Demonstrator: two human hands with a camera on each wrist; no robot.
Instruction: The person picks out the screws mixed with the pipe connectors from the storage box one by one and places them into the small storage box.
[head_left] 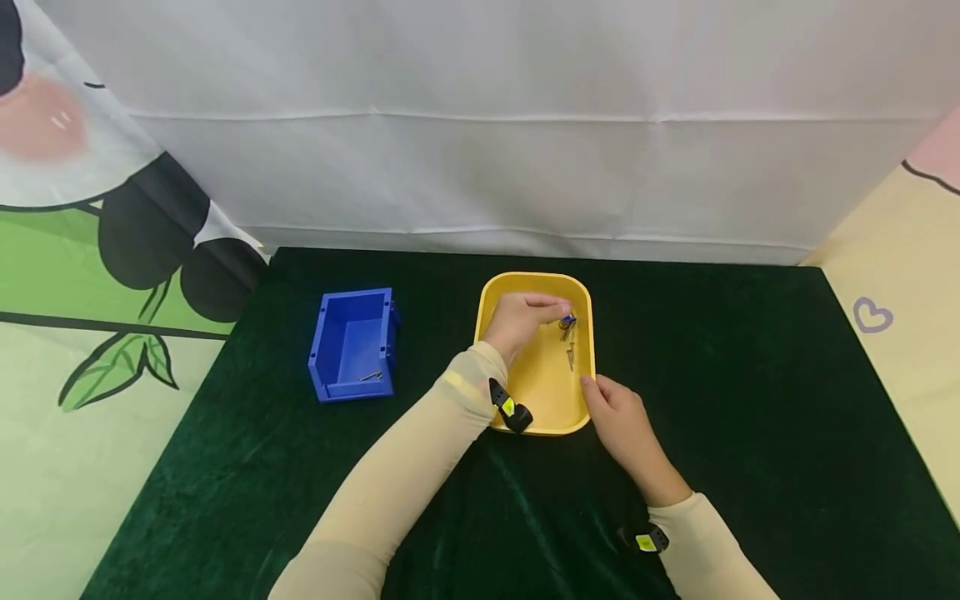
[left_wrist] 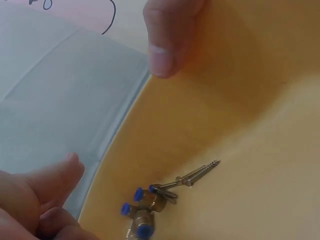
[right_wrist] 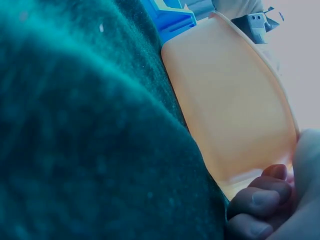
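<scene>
We see the left hand (head_left: pixel 527 318) reaching over the far part of the yellow tray (head_left: pixel 540 392), its fingers loosely bent and only partly spread, with no grip on anything that we can make out; the brass fittings with blue rings (left_wrist: pixel 144 205) lie in a heap inside the tray, by its right wall, and in the head view they show just under and beside the fingertips, while the left wrist view shows a small gap between hand and heap; the screws (left_wrist: pixel 201 172) lie on the near side of that heap, touching it as far as we can tell, their threaded tips pointing towards the near end and their long axes running near to far, roughly along the right wall; the fittings point several ways, so we can give them no single axis; the right hand (head_left: pixel 618 417) holds the tray by its right rim, towards the near corner, thumb over the edge and fingers outside; the tray's own long axis runs near to far; to the left, apart from it, we see the blue bin (head_left: pixel 352 333) on the dark green cloth (head_left: pixel 712 358), with a small metal piece (head_left: pixel 371 376) in its near right part, its long axis running mostly left to right.
</scene>
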